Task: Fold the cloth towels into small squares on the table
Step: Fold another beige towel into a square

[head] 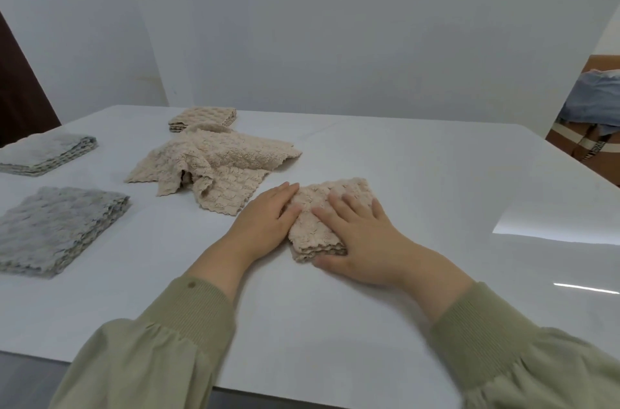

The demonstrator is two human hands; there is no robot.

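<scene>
**Both hands pressing a folded beige towel flat**

The right hand is lying palm-down on the folded beige towel, its fingers straight and slightly spread across the cloth. Its thumb is running along the towel's near edge, touching the table. The left hand is resting flat against the towel's left side. Its fingers are straight and together, with the tips pressing onto the cloth. Neither hand is gripping anything. The towel is sitting as a small layered square near the middle of the white table, just in front of the person. Olive-green sleeves are covering both forearms down to the wrists.

Just beyond the left hand, a loose heap of unfolded beige towels is lying crumpled, close to the folded one. Behind that heap, a small folded beige stack is sitting near the table's far edge. Toward the left side, two stacks of folded grey towels are lying apart from each other: the near grey stack and the far grey stack. Off the table's right side, a cardboard box is holding some bluish cloth.
</scene>
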